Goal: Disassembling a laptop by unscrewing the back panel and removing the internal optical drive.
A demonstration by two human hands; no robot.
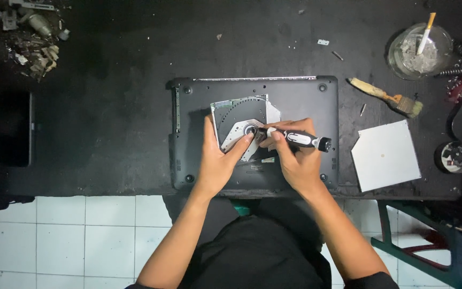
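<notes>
Nearest the person, below the bench edge, lie white floor tiles [54, 235] and a green stool frame [402, 241]. On the dark bench [108, 134] rests an upturned laptop [306, 101], its grey base facing up, and everything else is placed from it. On the middle of the laptop sits an optical drive [239, 120] with its cover off: a thin silver frame, a dark ribbed disc tray and a pale metal plate around a round hub. The left hand [217, 158] steadies the drive, thumb along its left edge and fingers spread narrowly across the plate toward the hub. The right hand [295, 155] is closed around a black-and-white screwdriver [298, 139], whose tip reaches the hub; whether it sits in a screw is hard to tell at this size. Right of the laptop lies a flat grey cover [386, 155] with one clipped corner, and beyond it a small round part [454, 156]. Above the cover lies a brush [386, 97]. Farther up and right, a glass ashtray [421, 51] holds grey ash and a cigarette [426, 32]. Left of the laptop lies a black phone [14, 128]; far up left, a heap of scrap [33, 37].
</notes>
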